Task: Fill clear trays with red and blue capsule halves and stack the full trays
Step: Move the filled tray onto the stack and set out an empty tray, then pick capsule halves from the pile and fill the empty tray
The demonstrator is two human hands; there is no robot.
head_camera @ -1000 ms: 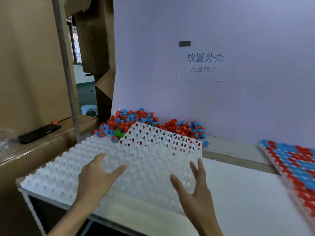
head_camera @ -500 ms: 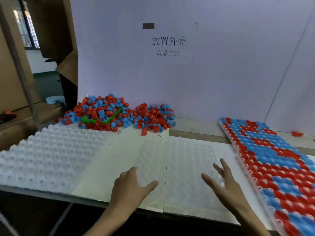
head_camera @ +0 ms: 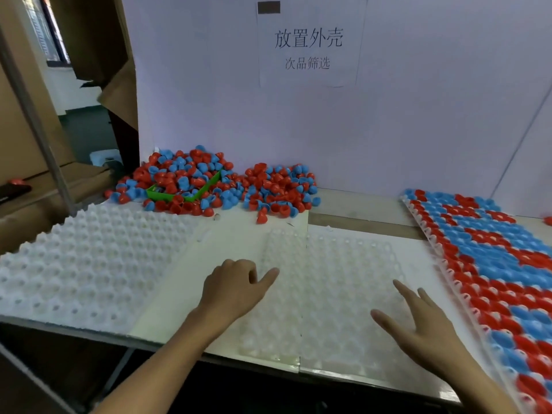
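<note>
An empty clear tray lies flat on the white table in front of me. My left hand rests at its left edge with fingers loosely bent and the thumb out. My right hand lies spread on the tray's right part, fingers straight. A pile of red and blue capsule halves sits at the back against the wall, with a green scoop buried in it. A tray full of red and blue halves lies at the right.
A stack of empty white trays lies at the left. A white wall with a paper sign closes the back. Cardboard and a metal post stand at the far left. The table's front edge is close to me.
The clear tray came off the left stack and now lies flat in the table's middle. Both hands moved right with it, and my view swung right to the full tray.
</note>
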